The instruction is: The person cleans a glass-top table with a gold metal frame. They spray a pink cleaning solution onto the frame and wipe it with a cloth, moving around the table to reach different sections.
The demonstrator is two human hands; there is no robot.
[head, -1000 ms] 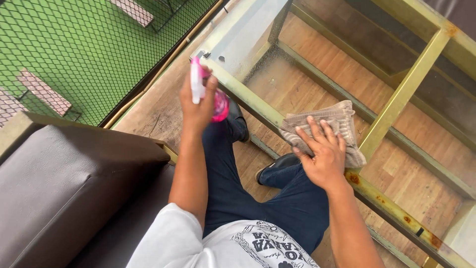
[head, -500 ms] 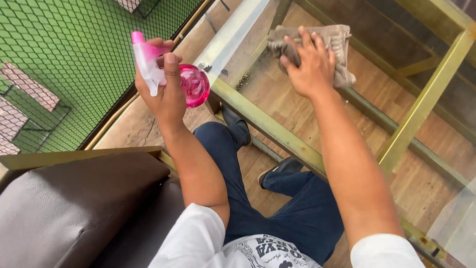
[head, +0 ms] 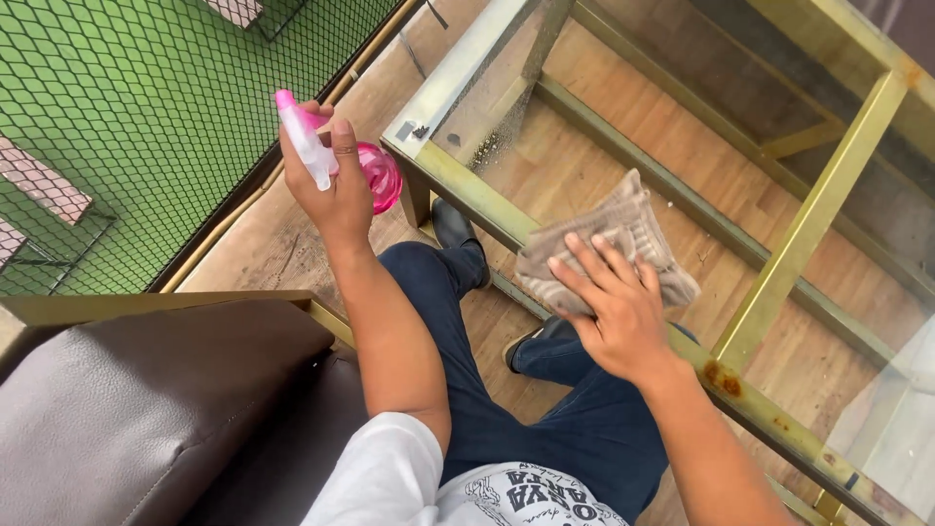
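— Back toward the near edge comes the right hand [head: 623, 312], sliding the beige cloth [head: 604, 244] from the far left corner of the glass tabletop [head: 584, 166], where it lay half a second ago; the left hand [head: 331, 190] stays raised, clenched round the pink spray bottle [head: 365, 170].

— How much looks done?

— Judging by the glass, part only: a speckled patch [head: 487, 146] remains near the left corner, while the pane around the cloth reads clearer. The right hand lies flat, fingers spread, pressing the cloth down at the near brass rail [head: 487, 200].

— Room to move?

— Open glass runs right and away, up to the cross-bar [head: 808, 224]. Close on the left: a brown padded seat [head: 146, 390] and green mesh fencing [head: 146, 107].
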